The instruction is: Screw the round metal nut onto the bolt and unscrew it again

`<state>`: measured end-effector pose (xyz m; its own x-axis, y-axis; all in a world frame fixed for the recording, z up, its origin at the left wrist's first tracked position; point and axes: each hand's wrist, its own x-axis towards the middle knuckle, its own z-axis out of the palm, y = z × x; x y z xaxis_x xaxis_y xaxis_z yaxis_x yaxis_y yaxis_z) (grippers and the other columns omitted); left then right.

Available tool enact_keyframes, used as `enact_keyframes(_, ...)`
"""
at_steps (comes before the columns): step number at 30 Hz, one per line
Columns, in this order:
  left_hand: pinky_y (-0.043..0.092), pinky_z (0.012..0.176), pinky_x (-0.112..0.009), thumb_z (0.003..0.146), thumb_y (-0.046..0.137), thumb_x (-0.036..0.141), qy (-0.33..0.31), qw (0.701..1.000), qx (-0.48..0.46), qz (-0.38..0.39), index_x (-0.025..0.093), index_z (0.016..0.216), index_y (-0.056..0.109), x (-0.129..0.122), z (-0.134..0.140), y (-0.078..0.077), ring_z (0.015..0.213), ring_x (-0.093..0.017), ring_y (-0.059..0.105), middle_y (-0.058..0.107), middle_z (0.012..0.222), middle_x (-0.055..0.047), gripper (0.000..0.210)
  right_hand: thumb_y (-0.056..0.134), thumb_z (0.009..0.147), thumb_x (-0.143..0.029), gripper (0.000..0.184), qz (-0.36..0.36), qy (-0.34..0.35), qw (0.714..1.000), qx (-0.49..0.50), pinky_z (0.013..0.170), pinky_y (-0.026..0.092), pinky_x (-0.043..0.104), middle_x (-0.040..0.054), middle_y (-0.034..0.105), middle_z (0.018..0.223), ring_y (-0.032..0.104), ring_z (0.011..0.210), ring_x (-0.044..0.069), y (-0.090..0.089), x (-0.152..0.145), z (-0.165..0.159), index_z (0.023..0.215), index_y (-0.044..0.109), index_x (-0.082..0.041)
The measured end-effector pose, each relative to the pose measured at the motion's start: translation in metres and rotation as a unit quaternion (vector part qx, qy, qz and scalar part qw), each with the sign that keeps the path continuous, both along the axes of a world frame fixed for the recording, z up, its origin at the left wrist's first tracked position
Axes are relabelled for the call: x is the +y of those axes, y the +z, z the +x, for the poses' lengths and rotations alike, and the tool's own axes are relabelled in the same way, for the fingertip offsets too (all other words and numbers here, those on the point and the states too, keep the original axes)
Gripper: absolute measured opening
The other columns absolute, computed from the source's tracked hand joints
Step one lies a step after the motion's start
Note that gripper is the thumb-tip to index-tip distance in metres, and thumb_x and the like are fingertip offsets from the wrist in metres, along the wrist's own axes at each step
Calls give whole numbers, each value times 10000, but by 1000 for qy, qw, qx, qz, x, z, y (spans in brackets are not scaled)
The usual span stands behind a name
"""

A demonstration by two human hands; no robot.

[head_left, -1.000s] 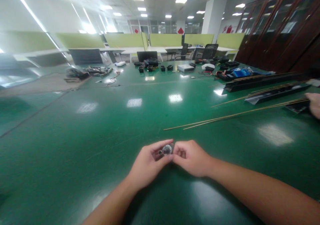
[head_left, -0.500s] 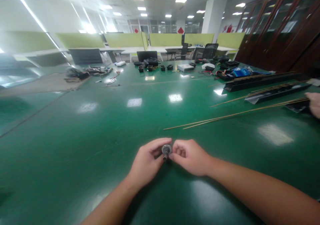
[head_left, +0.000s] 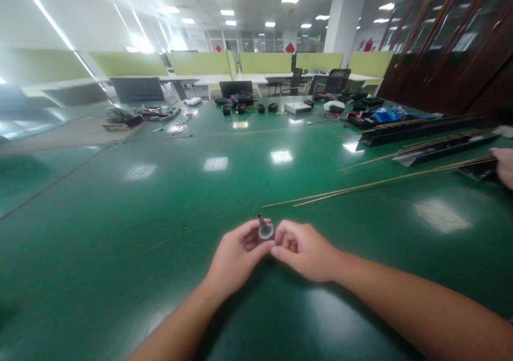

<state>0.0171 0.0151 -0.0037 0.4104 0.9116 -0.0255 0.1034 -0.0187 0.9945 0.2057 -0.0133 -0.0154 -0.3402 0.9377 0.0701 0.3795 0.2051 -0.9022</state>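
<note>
My left hand (head_left: 236, 256) is closed around a small metal part (head_left: 263, 227) with a round flange and a narrower ribbed stem. The stem points up and away from me, and its open end shows at the top. Close against the part's right side is my right hand (head_left: 302, 248), its fingers curled and its thumb and index finger pressed together. Whatever those fingertips grip is hidden. Both hands are just above the green tabletop (head_left: 160, 275).
Thin brass-coloured rods (head_left: 340, 191) lie ahead to the right, beside dark metal channels (head_left: 444, 147). Another person's hand (head_left: 504, 166) is at the right edge. Small black parts (head_left: 240, 109), a white box (head_left: 297, 107) and bundled electronics (head_left: 158, 113) sit along the far side.
The metal part has tipped: its stem pointed toward me and now points up and away. My left thumb has shifted toward my right fingertips; the right hand has barely moved.
</note>
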Motion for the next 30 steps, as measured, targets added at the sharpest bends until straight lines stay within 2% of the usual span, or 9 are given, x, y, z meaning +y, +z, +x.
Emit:
enact_keyframes(3, 568, 956, -318, 764, 763, 281, 6, 1000, 14, 7, 168, 1118, 666, 0, 0, 1, 975, -206, 705, 731, 1074, -56, 384, 617, 867, -259, 96, 7, 8, 1000, -6, 536, 381, 191, -39, 599, 685, 538, 577, 90, 0, -1, 1, 915, 572, -188)
enact_keyframes(9, 571, 927, -351, 710, 804, 356, 62, 997, 26, 36, 159, 1089, 667, 0, 1, 3, 951, -233, 707, 734, 1046, -74, 449, 626, 861, -267, 169, 26, 21, 999, -40, 526, 356, 193, -45, 600, 662, 532, 560, 94, 3, -3, 2, 1012, 604, -194)
enact_keyframes(14, 556, 951, -360, 718, 792, 350, 54, 996, 32, 62, 150, 1020, 657, 0, 1, 3, 948, -221, 697, 731, 1004, -74, 387, 628, 858, -270, 175, 32, 22, 998, -57, 527, 352, 197, -38, 613, 665, 536, 559, 96, 4, -3, 2, 1015, 626, -191)
enact_keyframes(19, 543, 981, -382, 746, 770, 320, 51, 991, 53, 114, 162, 998, 625, 0, 1, 6, 984, -210, 685, 708, 1086, -82, 330, 633, 855, -274, 170, 37, 24, 997, -67, 522, 348, 200, -30, 620, 663, 542, 560, 100, 5, -3, 2, 1002, 644, -189)
enact_keyframes(26, 531, 985, -389, 768, 753, 292, 34, 996, 16, 78, 184, 966, 551, -2, 0, 5, 1104, -231, 655, 682, 1189, -101, 303, 636, 848, -259, 178, 37, 28, 997, -69, 523, 347, 203, -32, 623, 655, 542, 553, 101, 4, -3, 2, 1012, 649, -189)
enact_keyframes(30, 539, 942, -346, 778, 749, 295, 40, 993, 32, 107, 174, 982, 585, -1, -1, 3, 1035, -206, 665, 685, 1140, -82, 289, 631, 851, -261, 184, 40, 30, 996, -73, 530, 351, 203, -28, 633, 664, 555, 568, 106, 4, -3, 3, 1022, 641, -195)
